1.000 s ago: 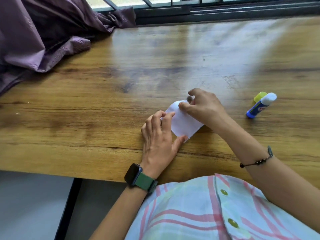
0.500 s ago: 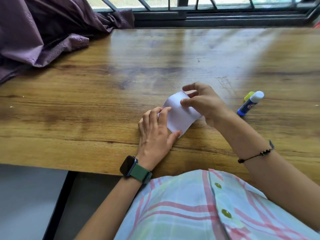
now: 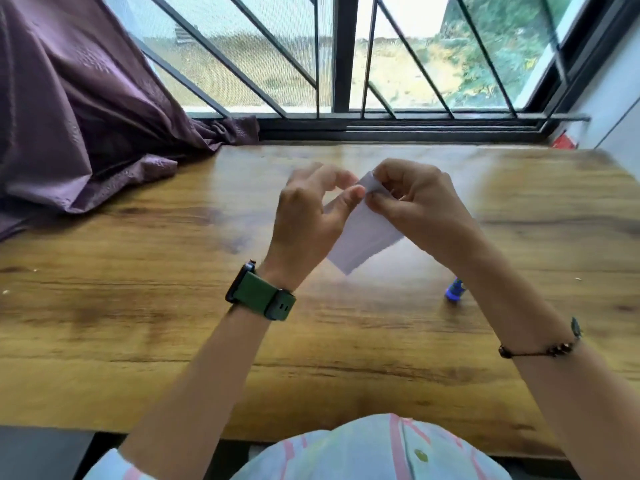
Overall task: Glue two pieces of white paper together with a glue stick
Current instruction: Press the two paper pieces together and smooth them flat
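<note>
**Paper held up between both hands above the bench**

In the middle of the frame both hands were raised off the wooden bench (image 3: 138,306), pinching one white paper (image 3: 363,244) at its top edge. The left hand (image 3: 308,220) had its thumb pressed to the near face of the sheet, its fingers (image 3: 332,174) curled round behind — closed on the paper. The right hand (image 3: 412,199) gripped the same top edge just beside it, thumb and forefinger nipped together on the sheet. The paper hung down from the grip, tilted, its lower corner pointing toward the person. A faint line ran across its lower part; whether this was a fold or the edge of a second sheet could not be told.

Right of centre, lying on the bench behind the right forearm, a blue glue stick (image 3: 454,292) showed only its end — blurred and mostly hidden.

A green-strapped watch (image 3: 259,296) sat on the left wrist and a dark beaded bracelet (image 3: 540,348) on the right. A purple curtain (image 3: 76,116) spilled onto the bench at the upper left, and a barred window (image 3: 341,53) filled the top of the frame.
</note>
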